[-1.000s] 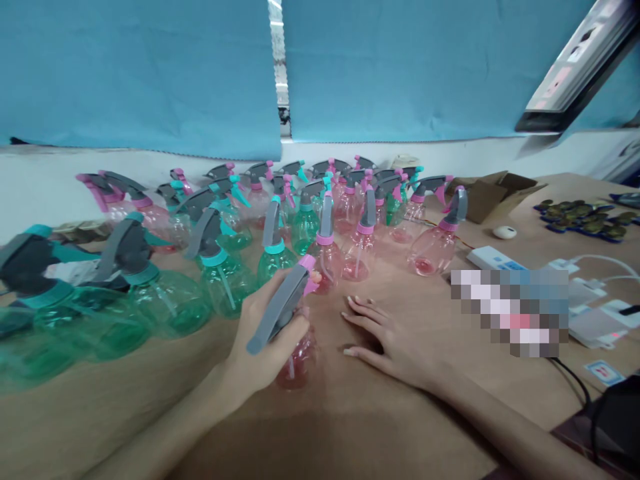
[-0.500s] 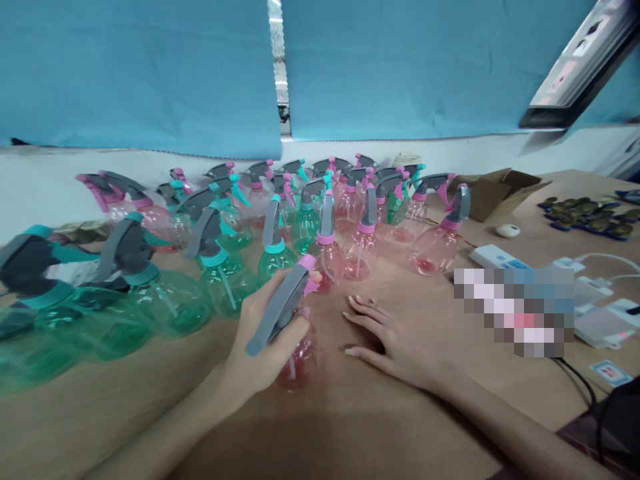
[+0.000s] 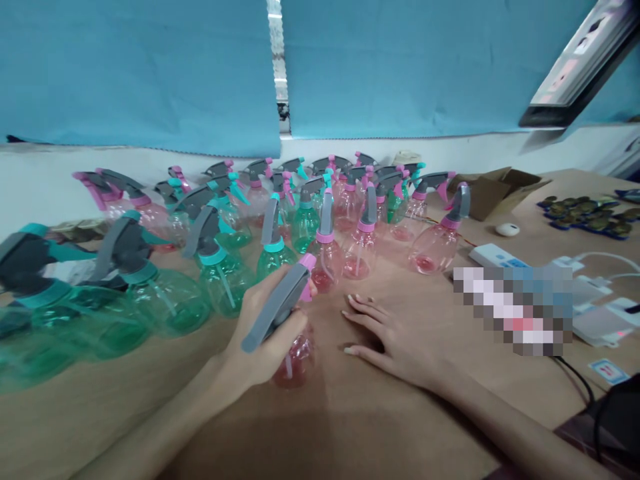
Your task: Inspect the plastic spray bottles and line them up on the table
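A left hand [image 3: 270, 357] is seen wrapped about the neck of a pink spray bottle [image 3: 295, 367], thumb on the near side and fingertips showing beside the pink trigger [image 3: 307, 292]. The bottle is held roughly upright over the table [image 3: 360, 420], its base apparently resting there, its grey sprayer head [image 3: 277, 307] pointed toward 1 o'clock.

Taken from that bottle, with 12 o'clock toward the wall, green spray bottles [image 3: 167, 307] are ranged from 9 to 11 o'clock. Pink bottles [image 3: 327, 263] are stood near it, between 12 and 1. At about 3 o'clock, a right hand [image 3: 385, 340] is laid palm down, fingers spread, touching nothing but the tabletop. Farther out, at 2 o'clock, a white rounded object [image 3: 507, 229] is left near a cardboard box [image 3: 505, 193].

A steady grip is judged best made around the collar, with the trigger unsqueezed, the base flat and room left on the far side so that neighbouring bottles are not knocked. The free palm is well placed for bracing.
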Action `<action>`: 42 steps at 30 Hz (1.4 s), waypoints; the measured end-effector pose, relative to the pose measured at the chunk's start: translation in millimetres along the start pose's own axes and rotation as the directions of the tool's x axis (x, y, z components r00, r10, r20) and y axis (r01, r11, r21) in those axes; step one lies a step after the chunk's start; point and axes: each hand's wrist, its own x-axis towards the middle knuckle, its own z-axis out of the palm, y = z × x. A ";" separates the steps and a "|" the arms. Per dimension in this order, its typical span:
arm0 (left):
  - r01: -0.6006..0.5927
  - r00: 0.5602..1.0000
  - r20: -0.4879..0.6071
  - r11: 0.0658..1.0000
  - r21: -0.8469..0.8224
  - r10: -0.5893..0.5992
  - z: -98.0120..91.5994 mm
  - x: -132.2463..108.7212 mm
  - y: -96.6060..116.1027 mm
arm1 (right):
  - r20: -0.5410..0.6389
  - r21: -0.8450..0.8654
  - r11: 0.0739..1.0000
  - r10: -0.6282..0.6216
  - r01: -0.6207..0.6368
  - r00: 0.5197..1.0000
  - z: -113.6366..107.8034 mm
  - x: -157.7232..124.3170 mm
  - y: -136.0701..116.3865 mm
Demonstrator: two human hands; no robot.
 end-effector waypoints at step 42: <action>-0.019 0.996 -0.090 1.000 -0.010 0.018 8.4 -9.0 -10.6 | 0.142 -0.043 0.991 -0.116 0.123 0.983 -3.9 3.3 -1.4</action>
